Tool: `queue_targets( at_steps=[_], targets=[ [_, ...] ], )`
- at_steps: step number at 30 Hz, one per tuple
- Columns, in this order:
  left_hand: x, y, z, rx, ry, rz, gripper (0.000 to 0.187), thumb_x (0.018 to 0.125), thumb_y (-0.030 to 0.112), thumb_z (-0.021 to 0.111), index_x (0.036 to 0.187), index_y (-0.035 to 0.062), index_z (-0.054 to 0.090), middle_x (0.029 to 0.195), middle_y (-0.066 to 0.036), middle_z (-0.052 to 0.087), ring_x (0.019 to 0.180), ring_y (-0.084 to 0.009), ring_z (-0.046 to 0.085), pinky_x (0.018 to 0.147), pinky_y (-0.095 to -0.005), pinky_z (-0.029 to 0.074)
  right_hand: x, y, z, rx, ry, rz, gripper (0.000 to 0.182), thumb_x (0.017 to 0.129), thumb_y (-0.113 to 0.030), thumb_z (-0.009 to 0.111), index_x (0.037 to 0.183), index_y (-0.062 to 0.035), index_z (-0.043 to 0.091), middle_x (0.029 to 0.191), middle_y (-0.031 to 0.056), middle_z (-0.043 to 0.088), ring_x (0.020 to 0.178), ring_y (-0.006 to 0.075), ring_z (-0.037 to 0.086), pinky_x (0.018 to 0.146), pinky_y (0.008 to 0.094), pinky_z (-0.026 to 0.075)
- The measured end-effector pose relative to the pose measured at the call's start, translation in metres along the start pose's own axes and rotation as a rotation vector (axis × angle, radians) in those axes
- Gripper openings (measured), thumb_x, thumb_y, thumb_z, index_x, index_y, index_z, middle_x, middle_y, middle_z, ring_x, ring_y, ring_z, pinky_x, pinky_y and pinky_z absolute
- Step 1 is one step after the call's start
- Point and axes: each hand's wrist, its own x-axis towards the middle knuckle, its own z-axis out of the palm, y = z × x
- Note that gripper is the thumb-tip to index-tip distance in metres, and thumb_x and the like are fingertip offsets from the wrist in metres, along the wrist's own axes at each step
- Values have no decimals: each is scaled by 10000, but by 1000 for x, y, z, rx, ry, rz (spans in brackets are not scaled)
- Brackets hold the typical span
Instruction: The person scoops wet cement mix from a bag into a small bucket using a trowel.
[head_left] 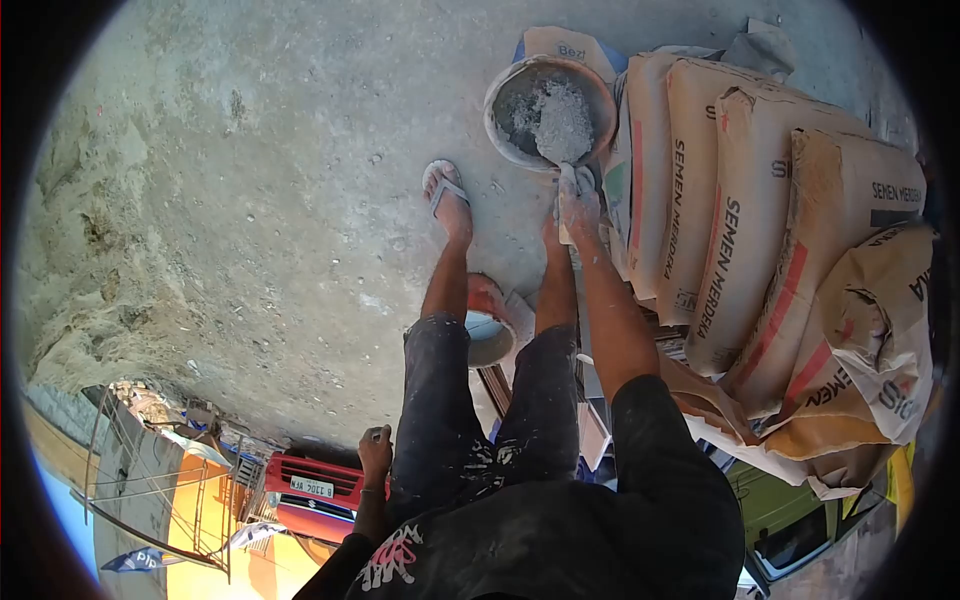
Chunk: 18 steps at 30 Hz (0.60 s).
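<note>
In the head view, a trowel point(567, 178) is gripped by the right hand point(580, 208), its fingers wrapped around the handle. The trowel is held at the near side of a bucket point(494, 125), its blade reaching over the opening and covered by a heap of grey mix point(562, 122). The left hand point(376, 454) is held low beside the left thigh, its fingers curled; whether anything is pinched in it cannot be told at this small size. Cement bags point(735, 235) are stacked just right of the bucket. A second bucket point(486, 294) is seen between the legs.
</note>
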Motion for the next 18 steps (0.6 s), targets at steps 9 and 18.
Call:
queue_targets(
  at_steps=[9,18],
  targets=[
    [-5,11,-5,-107,47,-18,310,809,272,563,782,-34,602,683,-132,628,607,-228,624,603,-344,477,12,-40,-18,47,-181,382,394,805,-359,537,1102,-99,550,1060,207,545,1008,379,506,843,424,399],
    [-14,35,-9,-21,30,-3,335,809,295,559,812,-36,611,717,-140,637,646,-238,628,627,-346,478,34,-52,-32,93,-133,251,363,825,-328,519,1031,-35,579,892,146,608,784,287,578,693,375,441]
  ],
)
